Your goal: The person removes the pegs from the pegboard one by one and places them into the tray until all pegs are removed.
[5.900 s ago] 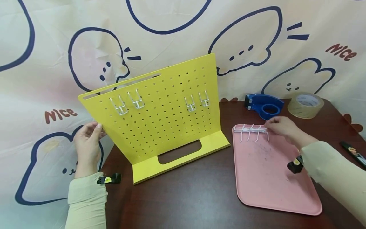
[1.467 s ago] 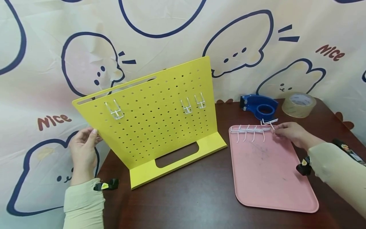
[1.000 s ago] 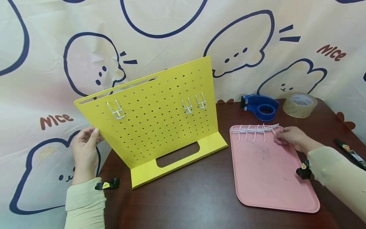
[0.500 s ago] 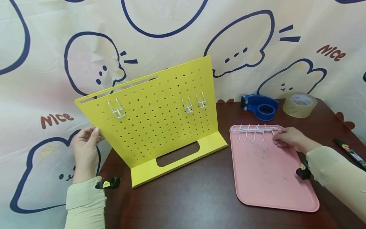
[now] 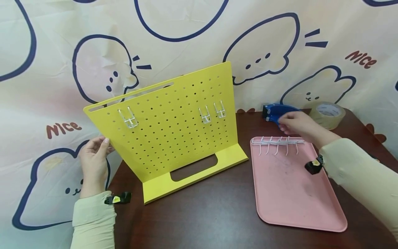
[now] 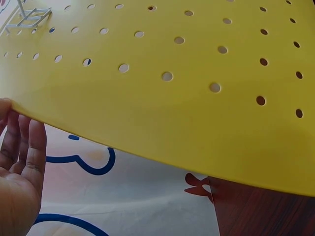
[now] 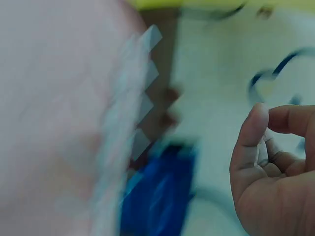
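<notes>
A yellow pegboard stands on the table, tilted, with its base plate flat. My left hand pinches its left edge, thumb in front and fingers behind. Three white wire hooks hang on the board: one hook at the left, a second hook and a third hook at the right. Several more wire hooks lie in a row along the far rim of a pink tray. Above that row hovers my right hand; in the right wrist view its thumb and index fingertip meet, with nothing between them.
Behind the right hand stands a blue tape dispenser, partly covered by it. A clear tape roll sits beside it at the back right. A printed cloth hangs behind the dark wooden table.
A second hook at the board's left has come off. My right hand laid it at the right end of the tray's row, let go, and rose up and left. My left hand keeps its grip.
</notes>
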Demonstrator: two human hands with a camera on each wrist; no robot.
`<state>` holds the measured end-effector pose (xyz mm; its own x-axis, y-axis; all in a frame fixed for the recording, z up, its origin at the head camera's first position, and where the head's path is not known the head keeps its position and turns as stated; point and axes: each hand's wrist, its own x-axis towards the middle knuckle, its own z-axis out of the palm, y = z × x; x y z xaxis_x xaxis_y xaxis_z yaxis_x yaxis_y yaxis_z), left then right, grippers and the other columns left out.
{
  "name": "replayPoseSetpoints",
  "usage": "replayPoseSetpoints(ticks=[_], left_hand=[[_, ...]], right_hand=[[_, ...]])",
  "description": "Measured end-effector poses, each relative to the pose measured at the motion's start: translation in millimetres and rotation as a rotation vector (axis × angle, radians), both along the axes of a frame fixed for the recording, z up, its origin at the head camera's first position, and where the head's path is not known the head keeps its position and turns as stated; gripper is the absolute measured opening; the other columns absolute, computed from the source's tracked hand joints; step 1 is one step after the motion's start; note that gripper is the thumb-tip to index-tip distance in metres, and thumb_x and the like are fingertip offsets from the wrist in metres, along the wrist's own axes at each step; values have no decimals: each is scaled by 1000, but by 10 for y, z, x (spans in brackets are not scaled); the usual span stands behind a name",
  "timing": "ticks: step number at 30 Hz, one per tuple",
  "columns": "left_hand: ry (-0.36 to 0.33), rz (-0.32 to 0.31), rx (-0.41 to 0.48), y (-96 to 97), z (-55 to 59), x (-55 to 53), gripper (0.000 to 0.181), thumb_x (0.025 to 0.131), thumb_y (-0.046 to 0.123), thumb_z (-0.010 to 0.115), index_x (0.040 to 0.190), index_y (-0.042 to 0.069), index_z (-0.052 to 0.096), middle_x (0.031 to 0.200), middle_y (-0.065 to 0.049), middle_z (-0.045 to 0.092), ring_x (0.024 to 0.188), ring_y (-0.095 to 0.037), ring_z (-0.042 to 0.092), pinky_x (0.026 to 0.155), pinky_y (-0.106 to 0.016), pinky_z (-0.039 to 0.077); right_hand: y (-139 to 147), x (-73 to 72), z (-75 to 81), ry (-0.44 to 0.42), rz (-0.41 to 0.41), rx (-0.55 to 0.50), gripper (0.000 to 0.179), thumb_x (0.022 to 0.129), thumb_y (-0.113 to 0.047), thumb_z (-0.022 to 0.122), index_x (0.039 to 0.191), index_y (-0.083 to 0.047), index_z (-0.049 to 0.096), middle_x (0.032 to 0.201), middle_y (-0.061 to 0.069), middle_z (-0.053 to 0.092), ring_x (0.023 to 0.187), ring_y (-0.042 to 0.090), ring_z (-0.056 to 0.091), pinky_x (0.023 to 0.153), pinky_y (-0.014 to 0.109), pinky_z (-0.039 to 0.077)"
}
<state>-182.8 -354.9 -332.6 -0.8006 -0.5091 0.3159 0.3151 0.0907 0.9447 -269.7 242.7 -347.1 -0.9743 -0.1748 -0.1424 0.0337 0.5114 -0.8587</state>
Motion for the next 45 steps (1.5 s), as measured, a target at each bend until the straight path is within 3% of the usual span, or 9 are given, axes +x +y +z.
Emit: replayPoseSetpoints(ticks=[8, 14, 18, 23, 30, 37, 41, 45], left_hand=[[4, -20, -6, 26, 5, -34, 6, 101, 8, 67, 98, 7, 72, 97, -3, 68, 82, -13, 67, 74, -17, 57], [-22, -6, -14, -13, -14, -4, 7, 101, 8, 67, 97, 10, 73, 100, -2, 69, 81, -12, 68, 74, -16, 56], [-17, -12, -23, -21, -28, -4, 6, 101, 8, 67, 100, 8, 74, 100, -2, 69, 82, -12, 68, 74, -16, 56], [21, -25, -36, -19, -44, -28, 6, 101, 7, 67, 99, 7, 73, 96, -2, 70, 80, -12, 68, 73, -17, 56], [18, -22, 2, -41, -46, -27, 5, 100, 8, 69, 98, 7, 74, 99, -4, 70, 80, -13, 68, 73, -17, 57], [57, -37, -9, -27, -40, -30, 12, 101, 3, 66, 95, 8, 74, 93, -2, 70, 78, -12, 68, 73, -17, 57], [57, -31, -7, -26, -51, -25, 12, 101, 2, 65, 96, 8, 74, 92, -2, 68, 80, -13, 66, 73, -17, 57], [45, -21, 4, -36, -62, -21, 8, 101, 5, 66, 99, 6, 74, 93, -4, 67, 83, -15, 65, 74, -17, 57]], right_hand=[[-1100, 128, 651, -2, 209, -195, 32, 108, -17, 55, 127, 9, 55, 104, 10, 61, 93, 21, 60, 83, 28, 57], [-1840, 181, 945, 4, 378, -330, 30, 108, -13, 54, 126, 10, 56, 109, 17, 61, 94, 22, 59, 85, 31, 57], [-2228, 186, 1076, -35, 426, -399, 29, 107, -12, 56, 127, 9, 56, 116, 22, 61, 101, 28, 62, 91, 37, 57], [-2611, 158, 1141, -138, 428, -482, 30, 107, -12, 57, 128, 9, 55, 122, 24, 60, 113, 37, 62, 103, 47, 51], [-3063, 140, 1127, -233, 455, -502, 30, 108, -12, 56, 130, 8, 56, 132, 28, 59, 122, 41, 60, 103, 44, 52], [-3391, 183, 1087, -279, 431, -544, 27, 107, -11, 58, 127, 7, 59, 126, 26, 64, 96, 26, 68, 84, 31, 59], [-3559, 222, 1050, -327, 411, -599, 27, 106, -11, 59, 124, 9, 62, 111, 22, 69, 82, 21, 67, 73, 27, 59], [-3725, 262, 1002, -403, 340, -685, 25, 106, -14, 60, 115, 8, 68, 95, 17, 71, 75, 19, 68, 67, 24, 58]])
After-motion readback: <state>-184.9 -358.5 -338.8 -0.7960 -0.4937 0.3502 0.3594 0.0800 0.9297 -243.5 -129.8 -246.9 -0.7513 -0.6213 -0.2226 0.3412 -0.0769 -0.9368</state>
